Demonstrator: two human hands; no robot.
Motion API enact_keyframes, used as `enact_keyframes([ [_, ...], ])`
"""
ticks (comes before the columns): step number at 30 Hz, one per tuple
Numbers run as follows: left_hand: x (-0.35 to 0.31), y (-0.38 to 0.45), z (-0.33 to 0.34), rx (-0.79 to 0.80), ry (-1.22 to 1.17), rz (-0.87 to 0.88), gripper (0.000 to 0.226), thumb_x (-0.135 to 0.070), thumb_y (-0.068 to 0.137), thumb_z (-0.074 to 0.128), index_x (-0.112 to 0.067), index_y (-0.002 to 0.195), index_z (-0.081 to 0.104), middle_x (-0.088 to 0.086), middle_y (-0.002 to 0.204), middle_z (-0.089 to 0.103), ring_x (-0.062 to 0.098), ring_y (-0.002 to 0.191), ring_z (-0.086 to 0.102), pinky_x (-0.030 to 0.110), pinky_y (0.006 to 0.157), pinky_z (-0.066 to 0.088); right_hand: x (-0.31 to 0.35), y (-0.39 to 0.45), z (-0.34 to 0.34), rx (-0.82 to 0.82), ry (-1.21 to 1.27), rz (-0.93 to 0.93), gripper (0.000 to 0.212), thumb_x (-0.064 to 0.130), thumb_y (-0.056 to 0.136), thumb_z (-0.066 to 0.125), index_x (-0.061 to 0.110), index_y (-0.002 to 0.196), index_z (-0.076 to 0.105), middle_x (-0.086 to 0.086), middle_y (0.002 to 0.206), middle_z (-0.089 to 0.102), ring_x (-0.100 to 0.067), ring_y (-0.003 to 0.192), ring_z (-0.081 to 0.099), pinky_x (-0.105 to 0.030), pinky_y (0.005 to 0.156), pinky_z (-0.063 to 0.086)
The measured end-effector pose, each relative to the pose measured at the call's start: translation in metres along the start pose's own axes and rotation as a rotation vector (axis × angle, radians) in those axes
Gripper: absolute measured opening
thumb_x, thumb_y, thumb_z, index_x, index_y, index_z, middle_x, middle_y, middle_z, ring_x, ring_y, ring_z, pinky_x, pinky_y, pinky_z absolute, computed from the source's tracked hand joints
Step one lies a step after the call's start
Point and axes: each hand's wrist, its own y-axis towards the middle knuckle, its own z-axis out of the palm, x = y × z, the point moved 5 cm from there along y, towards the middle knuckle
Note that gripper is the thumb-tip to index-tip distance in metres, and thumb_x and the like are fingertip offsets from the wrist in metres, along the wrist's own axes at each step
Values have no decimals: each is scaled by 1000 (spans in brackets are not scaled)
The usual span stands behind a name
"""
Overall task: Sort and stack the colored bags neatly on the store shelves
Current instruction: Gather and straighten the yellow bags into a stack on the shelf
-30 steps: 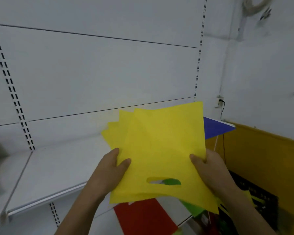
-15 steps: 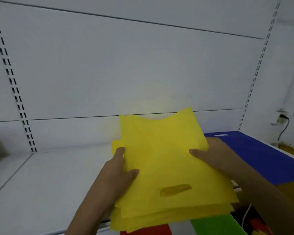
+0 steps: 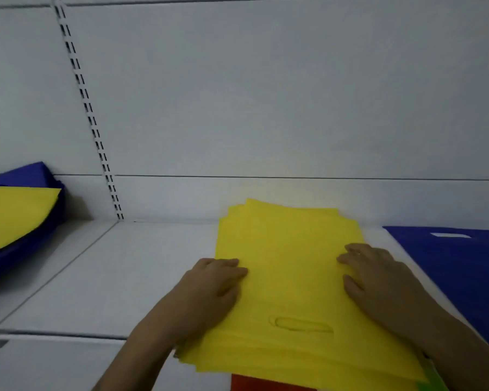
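**Yellow bags lie flat on the white shelf under both hands**

At the far left, a second pile sits on the neighbouring shelf section: a yellow bag (image 3: 14, 213) lies on top of dark blue bags (image 3: 26, 176), which lean against the back panel. A slotted upright rail (image 3: 88, 114) runs down the back panel to the white shelf (image 3: 119, 277).

The left hand (image 3: 209, 289) rests on the left edge of the yellow bag stack (image 3: 288, 263). Its thumb lies on top; the fingers are hidden by the stack's edge, so whether it grips the stack cannot be told. The stack lies flat on the shelf, its far edges slightly fanned near the back panel, its near end with the cut-out handle overhanging the shelf's front lip.

The right hand (image 3: 378, 277) presses on the stack's right side with straight, spread fingers. Just beside it, at the right, a blue bag (image 3: 458, 263) lies flat on the shelf. Below the front lip, a red bag (image 3: 266, 385) and a green edge (image 3: 432, 385) show.
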Motion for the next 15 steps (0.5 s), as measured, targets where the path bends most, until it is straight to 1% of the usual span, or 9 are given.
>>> enact_keyframes([
  [2,-6,-6,4,-32,29,-18,42,-35,98,40,-38,140,39,-19,150,30,7,136,24,26,113,21,1,-1,1,20,24,-80,41,37,100,30,30,141,31,12,147,30,-8,126,37,-25,102,35],
  [4,-10,-11,6,-54,20,-40,42,-34,98,41,-36,140,40,-16,150,32,9,136,26,24,113,20,-4,0,2,17,59,-123,39,37,100,29,31,139,32,14,143,34,-6,122,39,-24,100,36],
  [6,-14,-15,4,-78,12,-65,41,-31,97,43,-32,138,44,-12,148,36,10,134,31,23,111,22,-8,-2,2,28,127,-120,37,37,99,35,31,136,37,14,139,38,-7,117,42,-24,97,37],
  [8,-16,-26,-5,-183,-29,-100,36,-29,96,46,-30,132,50,-12,141,43,10,129,38,20,105,26,-4,-4,-2,42,230,-129,33,35,97,44,34,130,43,14,132,44,-8,113,46,-25,94,39],
  [9,-18,-34,-12,-244,-61,-113,32,-29,96,46,-31,128,53,-13,136,47,8,125,40,18,102,28,1,-6,-7,38,277,-152,29,33,95,49,39,124,44,16,126,46,-9,112,48,-26,93,40],
  [12,-12,-62,-32,-377,-155,-138,23,-29,95,48,-34,114,60,-21,119,57,-1,113,48,16,96,35,36,-15,-27,28,352,-249,23,37,91,53,53,103,42,31,111,47,-4,110,50,-29,92,43],
  [13,-7,-73,-41,-424,-173,-146,21,-28,95,49,-34,111,61,-23,115,58,-5,110,49,16,95,38,53,-18,-32,26,361,-285,19,40,91,52,54,100,43,37,109,45,0,108,49,-29,93,43],
  [15,9,-96,-61,-505,-206,-177,20,-27,95,49,-36,106,63,-26,110,59,-9,106,50,14,93,40,93,-23,-40,41,377,-352,16,46,91,48,55,103,43,41,108,44,4,109,47,-28,95,42],
])
